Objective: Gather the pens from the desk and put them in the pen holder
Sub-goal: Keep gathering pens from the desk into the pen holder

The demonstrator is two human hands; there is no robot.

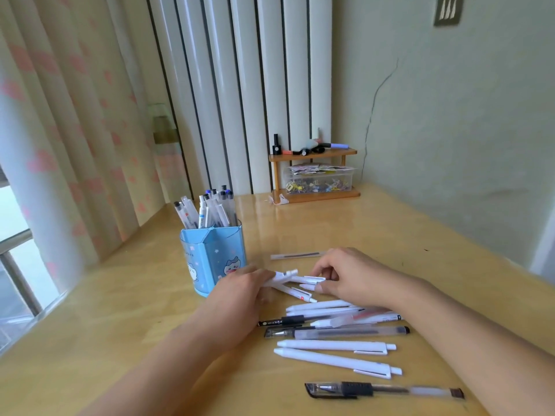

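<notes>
A blue cartoon pen holder (210, 259) stands on the wooden desk (390, 235), with several pens upright in its back compartments. My left hand (240, 292) grips a small bunch of white pens (285, 277) just right of the holder. My right hand (351, 274) rests on the other ends of those pens, fingers curled on them. Nearer to me lie several loose pens: white ones (333, 346), a clear pen with a black tip (336, 332), and a black-grip pen (384, 389). A thin clear refill (295, 255) lies beyond my hands.
A small wooden shelf (315, 175) with a clear box of clips and some markers stands at the back by the wall. A curtain and window run along the left desk edge. The wall borders the desk on the right.
</notes>
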